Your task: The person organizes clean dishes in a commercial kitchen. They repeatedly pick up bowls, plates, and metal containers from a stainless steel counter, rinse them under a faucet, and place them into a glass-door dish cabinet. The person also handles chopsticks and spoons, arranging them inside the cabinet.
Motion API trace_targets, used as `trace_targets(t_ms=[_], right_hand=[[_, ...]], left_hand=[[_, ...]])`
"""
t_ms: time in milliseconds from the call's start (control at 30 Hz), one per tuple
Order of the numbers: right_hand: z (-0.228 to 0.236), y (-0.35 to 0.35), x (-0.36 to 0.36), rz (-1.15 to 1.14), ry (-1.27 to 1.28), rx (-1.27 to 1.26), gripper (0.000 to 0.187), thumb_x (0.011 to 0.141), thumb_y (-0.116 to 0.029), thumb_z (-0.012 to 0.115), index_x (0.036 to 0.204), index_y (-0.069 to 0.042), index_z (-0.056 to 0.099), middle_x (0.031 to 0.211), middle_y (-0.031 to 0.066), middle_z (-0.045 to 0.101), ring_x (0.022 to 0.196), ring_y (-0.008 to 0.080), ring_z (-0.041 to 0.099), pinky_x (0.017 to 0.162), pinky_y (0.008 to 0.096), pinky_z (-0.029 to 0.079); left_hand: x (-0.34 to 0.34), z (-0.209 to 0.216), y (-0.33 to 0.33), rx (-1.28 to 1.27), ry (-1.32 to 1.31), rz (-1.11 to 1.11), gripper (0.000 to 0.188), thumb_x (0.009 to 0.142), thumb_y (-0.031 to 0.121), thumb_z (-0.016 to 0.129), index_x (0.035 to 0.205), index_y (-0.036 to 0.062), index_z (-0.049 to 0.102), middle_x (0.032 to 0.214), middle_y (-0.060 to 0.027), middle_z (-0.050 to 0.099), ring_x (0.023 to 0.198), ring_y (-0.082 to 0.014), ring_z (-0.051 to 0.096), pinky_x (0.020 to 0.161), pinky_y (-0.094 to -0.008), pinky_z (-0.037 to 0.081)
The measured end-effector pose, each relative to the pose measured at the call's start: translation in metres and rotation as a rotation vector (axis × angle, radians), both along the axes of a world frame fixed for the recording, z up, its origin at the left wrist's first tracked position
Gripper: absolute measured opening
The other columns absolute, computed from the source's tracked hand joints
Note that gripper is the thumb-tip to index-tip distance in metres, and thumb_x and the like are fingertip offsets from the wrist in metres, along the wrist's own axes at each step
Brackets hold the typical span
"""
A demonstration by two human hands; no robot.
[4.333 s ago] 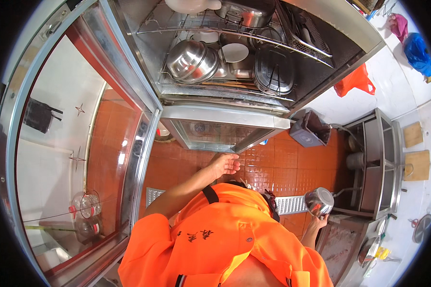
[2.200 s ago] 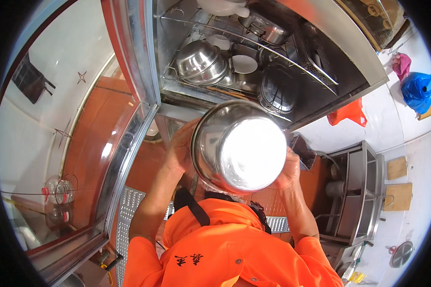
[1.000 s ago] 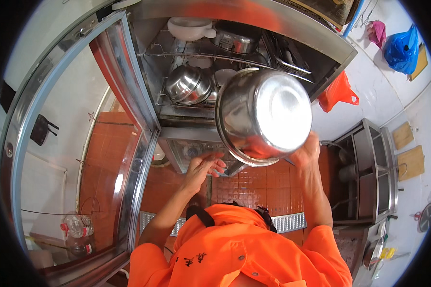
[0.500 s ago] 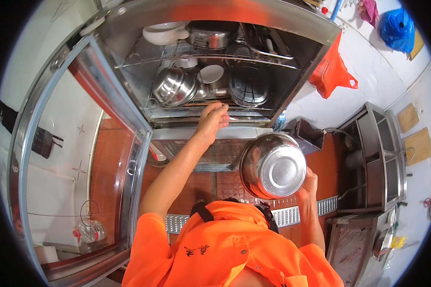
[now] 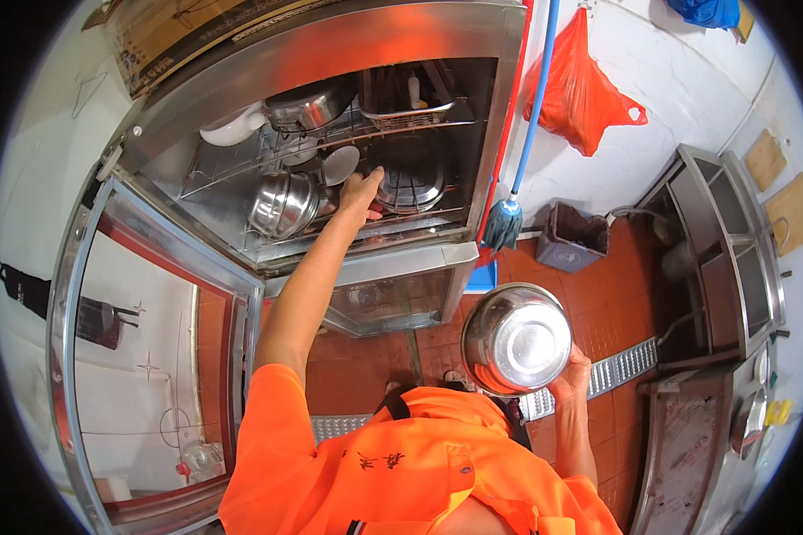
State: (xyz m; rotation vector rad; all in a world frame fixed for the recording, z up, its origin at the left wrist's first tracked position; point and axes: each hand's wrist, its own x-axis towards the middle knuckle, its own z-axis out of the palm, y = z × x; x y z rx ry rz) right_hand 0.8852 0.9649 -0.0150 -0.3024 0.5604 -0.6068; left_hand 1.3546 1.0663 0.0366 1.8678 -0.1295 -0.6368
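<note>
My right hand (image 5: 572,373) grips the right-hand edge of a shiny stainless steel basin (image 5: 515,343), held in front of my body above the floor. My left hand (image 5: 360,195) reaches into the open metal cabinet (image 5: 321,254), its fingers apart at the left edge of a round, dark, shiny pan or lid (image 5: 410,185) on the lower shelf. Whether they grip that edge is hard to see. Just left of this hand lie stacked steel bowls (image 5: 282,204) tipped on their side and a small white dish (image 5: 340,165).
The glass cabinet door (image 5: 156,348) stands open at left. On the upper shelf are a white bowl (image 5: 233,127), a steel pot (image 5: 308,105) and a wire basket (image 5: 410,116). Right of the cabinet are a mop (image 5: 504,218), a red bag (image 5: 575,94), a bin (image 5: 573,239) and a metal rack (image 5: 714,267).
My left hand has moved from the front of the lower shelf inward to the round dark piece. My right hand still holds the basin. The view has shifted to the right.
</note>
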Motion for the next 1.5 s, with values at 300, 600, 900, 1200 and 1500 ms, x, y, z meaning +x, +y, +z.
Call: trace_targets(t_ms=[300, 600, 900, 1200, 1500], right_hand=[[-0.019, -0.008, 0.002, 0.017, 0.039, 0.029, 0.04, 0.078, -0.015, 0.06, 0.111, 0.007, 0.056, 0.112, 0.0188, 0.06, 0.103, 0.0306, 0.058, 0.092, 0.0456, 0.046], [-0.028, -0.019, 0.005, 0.046, 0.043, 0.077, 0.035, 0.088, -0.014, 0.048, 0.116, 0.007, 0.053, 0.12, 0.0205, 0.055, 0.111, 0.0322, 0.054, 0.096, 0.0497, 0.043], [-0.036, -0.034, 0.026, 0.132, 0.051, 0.079, 0.035, 0.088, -0.014, 0.048, 0.116, 0.006, 0.053, 0.119, 0.0197, 0.056, 0.11, 0.0316, 0.055, 0.096, 0.0486, 0.043], [-0.066, -0.041, 0.07, 0.359, 0.031, 0.072, 0.035, 0.085, -0.014, 0.054, 0.115, 0.004, 0.055, 0.115, 0.0177, 0.059, 0.105, 0.0302, 0.058, 0.094, 0.0467, 0.045], [-0.073, -0.047, 0.062, 0.391, -0.069, 0.104, 0.033, 0.081, -0.014, 0.059, 0.11, 0.003, 0.059, 0.111, 0.0164, 0.062, 0.103, 0.0305, 0.059, 0.092, 0.049, 0.046]], left_hand=[[-0.023, 0.003, -0.011, -0.225, -0.059, 0.075, 0.052, 0.088, 0.028, 0.058, 0.135, 0.0289, 0.037, 0.093, -0.0045, 0.055, 0.069, -0.0179, 0.055, 0.064, -0.0463, 0.048], [-0.039, 0.004, 0.004, -0.539, -0.009, 0.167, 0.045, 0.09, 0.03, 0.059, 0.13, 0.016, 0.045, 0.087, 0.0043, 0.05, 0.074, -0.0107, 0.047, 0.064, -0.0346, 0.046], [-0.111, 0.052, 0.108, -0.553, 0.068, 0.199, 0.049, 0.089, 0.027, 0.059, 0.131, 0.0065, 0.045, 0.074, 0.0086, 0.044, 0.062, -0.0013, 0.039, 0.049, -0.0177, 0.031], [-0.156, 0.137, 0.208, -0.499, -0.151, 0.192, 0.046, 0.091, 0.029, 0.054, 0.128, 0.0024, 0.048, 0.087, 0.0033, 0.055, 0.071, -0.0039, 0.05, 0.059, -0.0192, 0.04], [-0.083, 0.204, 0.161, -0.654, -0.196, 0.258, 0.032, 0.088, 0.028, 0.06, 0.109, 0.0041, 0.058, 0.105, -0.0089, 0.063, 0.093, -0.02, 0.062, 0.085, -0.0347, 0.05]])
